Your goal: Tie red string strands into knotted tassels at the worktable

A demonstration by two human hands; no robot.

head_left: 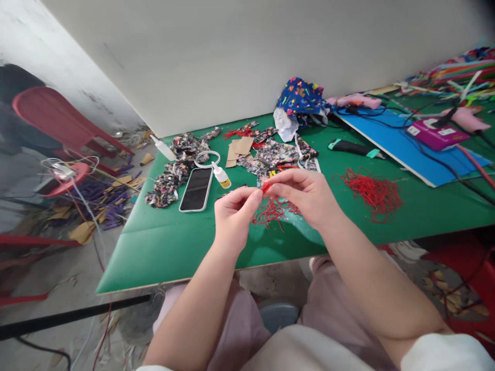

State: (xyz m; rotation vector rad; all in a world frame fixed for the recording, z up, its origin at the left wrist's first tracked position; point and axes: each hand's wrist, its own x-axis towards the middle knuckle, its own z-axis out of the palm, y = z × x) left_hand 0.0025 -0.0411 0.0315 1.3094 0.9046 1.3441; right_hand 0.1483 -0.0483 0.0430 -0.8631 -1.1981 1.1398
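Left hand [235, 216] and right hand [309, 195] both pinched closed on small red piece [265, 187], likely steadying it between fingertips, over green tabletop [154, 252] near thin red cords [270, 214].

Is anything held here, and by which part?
A small red piece, pinched where the fingertips of the left hand and right hand meet; it is too small to tell which part they grip.

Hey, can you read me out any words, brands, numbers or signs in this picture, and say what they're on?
None can be read for certain.
Small bottle with yellow label: print too small and blurred.
Purple box among the cables: white markings, too blurred.
Phone: dark screen, no text visible.
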